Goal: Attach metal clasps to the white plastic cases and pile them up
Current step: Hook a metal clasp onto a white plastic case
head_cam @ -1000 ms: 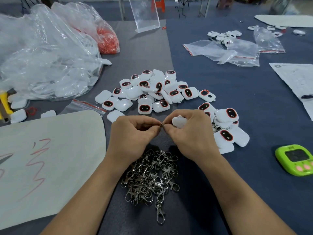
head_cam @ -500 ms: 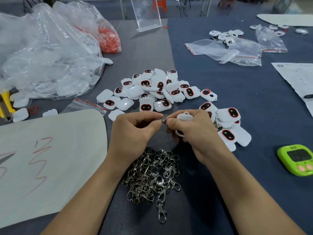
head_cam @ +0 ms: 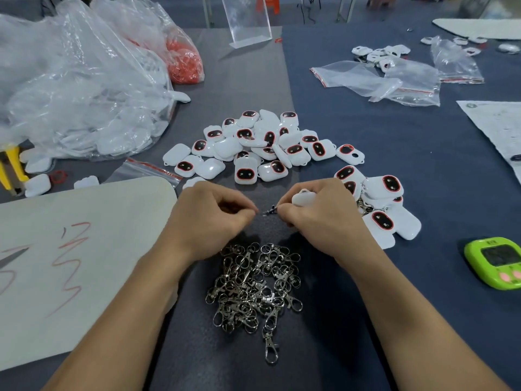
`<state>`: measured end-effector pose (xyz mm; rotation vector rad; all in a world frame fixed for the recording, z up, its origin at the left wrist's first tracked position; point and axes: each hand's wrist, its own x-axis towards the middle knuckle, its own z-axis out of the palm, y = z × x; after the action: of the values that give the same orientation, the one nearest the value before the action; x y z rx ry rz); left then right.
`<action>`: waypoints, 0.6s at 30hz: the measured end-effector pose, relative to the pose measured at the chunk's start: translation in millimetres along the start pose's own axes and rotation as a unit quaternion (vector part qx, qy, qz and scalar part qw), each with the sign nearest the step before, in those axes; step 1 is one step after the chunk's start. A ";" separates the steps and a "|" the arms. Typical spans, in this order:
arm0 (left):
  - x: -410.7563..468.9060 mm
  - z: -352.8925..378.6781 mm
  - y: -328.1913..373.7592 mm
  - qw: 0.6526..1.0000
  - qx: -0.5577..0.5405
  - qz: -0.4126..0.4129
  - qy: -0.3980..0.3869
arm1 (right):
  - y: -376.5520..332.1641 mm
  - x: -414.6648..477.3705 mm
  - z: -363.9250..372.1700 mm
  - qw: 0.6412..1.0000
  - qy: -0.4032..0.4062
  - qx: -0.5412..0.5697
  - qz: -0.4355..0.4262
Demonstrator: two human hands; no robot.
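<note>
My right hand [head_cam: 321,221] is closed on a white plastic case [head_cam: 304,197], of which only the top shows above the fingers. A small metal clasp [head_cam: 270,211] sticks out to the left of my right fingertips. My left hand [head_cam: 211,218] pinches its fingertips at the clasp's left end. A heap of loose metal clasps [head_cam: 253,286] lies just below both hands. Several white cases with red-ringed black windows form a pile [head_cam: 262,148] beyond my hands. A second group of cases [head_cam: 383,204], some with clasps, lies right of my right hand.
A large clear bag of white parts [head_cam: 79,88] and a bag of red rings [head_cam: 183,60] sit at the left. A white sheet with red marks [head_cam: 70,263] lies near left. A green timer [head_cam: 496,263] sits at the right, and clear bags [head_cam: 389,80] further back.
My hands have drawn slightly apart, the left shifting left. The white case has tilted in my right hand and shows more above the fingers.
</note>
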<state>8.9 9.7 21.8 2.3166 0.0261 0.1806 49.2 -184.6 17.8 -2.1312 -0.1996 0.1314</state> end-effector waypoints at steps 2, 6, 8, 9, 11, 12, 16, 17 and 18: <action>-2.3 -9.5 -0.3 0.988 0.093 0.015 -0.122 | 0.8 -2.1 2.5 0.993 0.023 -0.107 -0.035; -4.8 -14.3 4.0 0.977 0.085 0.035 -0.191 | 2.5 -2.5 4.3 0.991 0.071 -0.107 -0.031; -5.5 -13.6 2.8 0.978 0.078 0.039 -0.189 | 1.7 -2.9 5.1 0.994 0.068 -0.085 -0.031; -6.1 -12.0 2.3 0.979 0.073 0.041 -0.184 | 0.5 -3.9 5.9 0.994 0.061 -0.086 -0.037; -7.9 -7.3 3.5 0.990 0.051 0.042 -0.126 | -1.2 -5.9 7.8 0.993 0.046 -0.100 -0.045; -8.5 -5.9 3.8 0.997 0.031 0.031 -0.068 | -1.7 -6.6 8.2 0.993 0.042 -0.103 -0.045; -2.7 -17.2 -4.6 0.995 0.010 -0.045 0.090 | -0.4 -5.6 6.7 0.991 0.060 -0.107 -0.047; -2.1 -21.2 -6.7 0.994 0.035 -0.061 0.083 | -0.1 -5.3 6.6 0.991 0.062 -0.111 -0.047; -2.5 -23.8 -7.5 0.994 0.065 -0.070 0.056 | -0.1 -5.0 6.7 0.990 0.059 -0.116 -0.046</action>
<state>3.4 31.9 32.1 2.4211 0.2647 0.2443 43.1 -180.0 14.4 -2.3482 -0.2545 -0.0762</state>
